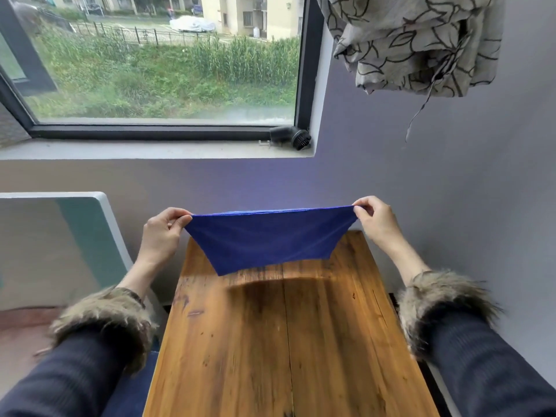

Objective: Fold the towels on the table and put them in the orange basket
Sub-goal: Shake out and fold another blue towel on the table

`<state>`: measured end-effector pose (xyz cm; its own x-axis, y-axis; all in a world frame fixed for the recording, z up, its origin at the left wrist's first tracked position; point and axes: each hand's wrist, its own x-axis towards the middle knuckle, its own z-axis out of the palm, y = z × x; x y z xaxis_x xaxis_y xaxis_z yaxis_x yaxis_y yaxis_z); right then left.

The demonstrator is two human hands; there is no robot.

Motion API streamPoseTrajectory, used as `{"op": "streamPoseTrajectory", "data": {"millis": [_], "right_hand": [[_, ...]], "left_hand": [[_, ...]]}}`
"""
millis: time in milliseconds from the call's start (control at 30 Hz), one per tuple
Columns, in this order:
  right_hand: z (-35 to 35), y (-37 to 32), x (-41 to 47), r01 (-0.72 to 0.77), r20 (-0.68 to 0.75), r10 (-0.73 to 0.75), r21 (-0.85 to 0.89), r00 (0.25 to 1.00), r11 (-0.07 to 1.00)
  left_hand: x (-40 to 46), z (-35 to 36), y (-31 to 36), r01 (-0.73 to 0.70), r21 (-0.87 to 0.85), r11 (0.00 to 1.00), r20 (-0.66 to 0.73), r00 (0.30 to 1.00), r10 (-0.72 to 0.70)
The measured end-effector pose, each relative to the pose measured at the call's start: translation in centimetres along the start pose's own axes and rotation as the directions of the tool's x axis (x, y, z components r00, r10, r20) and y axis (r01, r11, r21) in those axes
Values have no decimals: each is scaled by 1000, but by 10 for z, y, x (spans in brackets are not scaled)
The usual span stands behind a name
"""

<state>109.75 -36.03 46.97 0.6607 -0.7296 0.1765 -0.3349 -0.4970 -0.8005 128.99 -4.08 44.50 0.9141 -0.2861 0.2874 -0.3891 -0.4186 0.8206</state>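
A blue towel hangs stretched in the air above the far end of the wooden table. It looks doubled over, with layered edges along its top. My left hand pinches its upper left corner. My right hand pinches its upper right corner. The towel's lower edge hangs just above the tabletop and casts a shadow on it. No orange basket shows in the head view.
The table stands against a grey wall under a window sill. A black object lies on the sill's right end. A patterned curtain hangs at the upper right. A white-framed panel stands at the left.
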Motion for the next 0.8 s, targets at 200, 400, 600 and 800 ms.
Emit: {"op": "streamPoseTrajectory", "data": {"millis": [200, 400, 600, 800], "right_hand": [[16, 75, -57, -212, 300, 212, -35, 930, 977], [34, 138, -112, -403, 535, 531, -346, 657, 847], [43, 156, -122, -502, 543, 626, -379, 560, 778], [71, 171, -111, -530, 440, 597, -278, 671, 801]], "left_hand": [[-70, 6, -57, 170, 75, 983, 332, 925, -185], [-141, 23, -103, 316, 234, 919, 582, 712, -393], [-165, 37, -132, 463, 272, 844, 610, 595, -523], [-147, 58, -144, 416, 274, 867, 508, 703, -497]]}}
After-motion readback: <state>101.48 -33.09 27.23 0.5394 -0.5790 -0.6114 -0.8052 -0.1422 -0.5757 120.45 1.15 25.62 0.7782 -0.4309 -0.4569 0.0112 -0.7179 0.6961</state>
